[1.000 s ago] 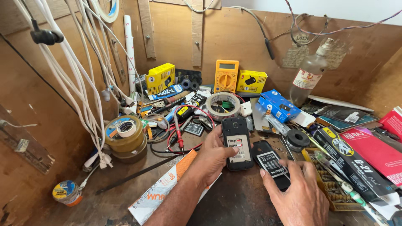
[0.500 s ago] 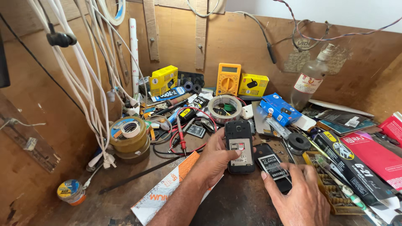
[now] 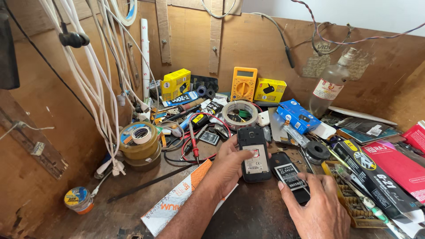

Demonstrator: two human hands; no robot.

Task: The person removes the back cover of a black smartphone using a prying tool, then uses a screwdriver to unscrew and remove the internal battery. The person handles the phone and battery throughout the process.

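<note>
At the centre of a cluttered wooden table [image 3: 248, 217], the left hand [image 3: 230, 166] closes its fingers around a black open-backed mobile phone [image 3: 254, 154], battery bay facing up. Just right of it, the right hand [image 3: 316, 208] rests with fingers spread flat on a black rectangular battery [image 3: 290, 176], pinning rather than gripping it. The work appears to be at the battery stage; any fitting would call for squaring it to the bay.

Small electronics repair workshop, phone-fixing bench. Landmark: yellow multimeter [image 3: 243, 83] leaning against plywood back wall [image 3: 265, 44]. Left of it: white cables [image 3: 95, 84] hanging, stacked tape rolls [image 3: 141, 144], red test probe [image 3: 193, 142]. Right of it: plastic bottle [image 3: 330, 86], boxed parts. In front of it: opened mobile phone [image 3: 254, 154], loose battery [image 3: 291, 176] on cluttered, worn wooden worktop [image 3: 248, 217].
</note>
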